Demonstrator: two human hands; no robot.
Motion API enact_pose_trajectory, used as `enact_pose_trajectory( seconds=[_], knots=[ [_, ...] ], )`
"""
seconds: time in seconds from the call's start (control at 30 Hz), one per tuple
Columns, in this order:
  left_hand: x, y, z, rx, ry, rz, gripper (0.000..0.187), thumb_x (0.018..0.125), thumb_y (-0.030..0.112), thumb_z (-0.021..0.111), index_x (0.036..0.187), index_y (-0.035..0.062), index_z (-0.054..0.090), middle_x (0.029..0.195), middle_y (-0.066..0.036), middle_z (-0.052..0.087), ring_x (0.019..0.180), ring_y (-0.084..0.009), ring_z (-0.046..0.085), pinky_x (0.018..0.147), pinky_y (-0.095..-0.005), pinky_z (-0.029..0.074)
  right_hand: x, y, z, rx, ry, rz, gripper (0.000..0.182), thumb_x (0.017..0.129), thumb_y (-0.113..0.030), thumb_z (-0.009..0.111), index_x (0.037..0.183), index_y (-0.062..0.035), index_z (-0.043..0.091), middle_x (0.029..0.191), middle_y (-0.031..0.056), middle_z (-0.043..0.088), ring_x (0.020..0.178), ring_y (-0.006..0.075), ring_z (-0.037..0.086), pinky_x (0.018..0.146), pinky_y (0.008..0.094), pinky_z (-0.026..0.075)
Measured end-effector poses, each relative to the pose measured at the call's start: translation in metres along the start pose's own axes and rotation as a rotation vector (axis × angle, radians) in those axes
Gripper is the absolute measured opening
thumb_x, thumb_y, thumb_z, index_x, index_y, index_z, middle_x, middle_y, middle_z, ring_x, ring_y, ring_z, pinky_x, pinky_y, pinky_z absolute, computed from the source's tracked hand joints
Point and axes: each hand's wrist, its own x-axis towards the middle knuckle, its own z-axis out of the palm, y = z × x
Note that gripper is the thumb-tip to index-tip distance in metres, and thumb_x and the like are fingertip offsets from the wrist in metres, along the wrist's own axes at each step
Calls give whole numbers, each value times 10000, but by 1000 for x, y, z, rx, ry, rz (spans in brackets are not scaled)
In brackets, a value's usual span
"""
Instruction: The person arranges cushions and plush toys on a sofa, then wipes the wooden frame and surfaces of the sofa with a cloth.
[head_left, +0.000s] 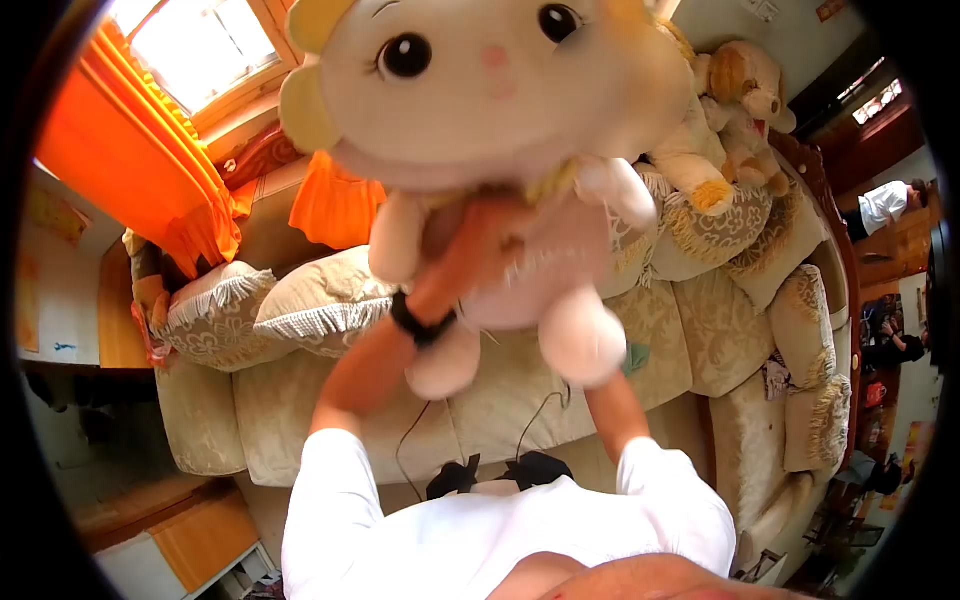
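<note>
So the big plush toy (560,265) is up in the air right in front of the person, between both arms, with the sofa (330,405) behind it. It's facing the camera, roughly upright. Its long axis runs from the huge head at the top of the view down to the stubby feet nearest the person's chest, with only a slight lean.

The left hand (475,238), the one with the black wristband (422,322), is laid across the toy's front, on the belly just under the chin. Its fingers are pretty blurry, so I honestly can't tell if they're spread flat or pinching the fabric. The right forearm (614,405) goes up behind the toy's foot and the right hand is hidden back there, so no clue what it's doing. On the camera side, then, the left hand is clearly the nearer one.

Fringed cushions (325,300) line the sofa, and a stuffed dog (745,85) sits over on the right.
</note>
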Motion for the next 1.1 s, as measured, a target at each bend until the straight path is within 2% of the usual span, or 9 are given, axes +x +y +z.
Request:
enact_pose_trajectory(
  seconds=[0.23,0.33,0.47,0.53,0.63,0.8,0.9,0.97,1.1],
  knots=[
    [27,-221,17,937,232,-197,587,797,389,676,1169,-55,577,1057,-268,635,1005,-393,610,883,-442,478,121,43,-3,258,-107,206,802,911,-627,491,1494,-118,283,1434,177,393,1303,307,428,984,548,432],
    [27,-191,-13,515,-34,-724,642,776,526,700,1093,-21,591,1019,-223,642,973,-372,610,872,-410,480,76,-12,33,336,-176,268,962,844,-743,474,1544,-185,121,1524,211,231,1299,380,412,964,629,398],
    [-18,-214,-56,256,-150,-830,634,786,534,701,1089,-12,592,1018,-232,638,979,-354,614,884,-398,473,100,25,56,264,-128,113,1131,781,-697,630,1515,-30,87,1462,204,326,1294,324,403,1009,484,413],
    [-48,-227,-71,392,340,-888,670,762,475,752,1176,-21,573,1075,-207,652,1018,-334,633,865,-388,490,87,10,79,-22,263,36,890,834,-529,667,1433,5,283,1349,201,462,1152,264,553,885,412,521],
    [-103,-320,-62,644,47,-558,791,785,536,712,1312,-21,517,1139,-224,644,1065,-331,630,884,-375,489,128,39,71,98,255,-57,902,781,-435,721,1429,24,294,1357,199,451,1169,274,522,898,381,493],
    [-71,-276,-31,23,273,-1163,631,868,494,632,1222,-28,609,1106,-215,668,1030,-299,647,877,-349,477,166,58,57,-132,293,-151,458,884,-407,550,996,27,645,961,130,642,801,208,642,666,351,504],
    [-84,-310,-22,-99,376,-1032,439,959,336,549,1179,-38,623,1087,-182,672,995,-235,641,868,-333,476,145,46,60,-51,210,-156,420,906,-379,518,1020,12,621,944,119,640,781,211,638,704,351,512],
    [-92,-311,-23,-148,388,-516,366,1010,238,469,1166,-56,619,1095,-132,671,990,-195,616,873,-320,469,121,47,63,153,158,-72,405,926,-363,482,1055,5,590,910,110,632,785,209,637,713,350,524],
    [-69,-237,-52,-287,700,-713,404,1016,270,496,1205,-75,586,1076,-74,657,984,-161,599,869,-284,468,163,77,53,-153,10,-158,414,980,-402,434,1158,-47,550,911,73,628,723,194,607,705,329,517]
  ],
)
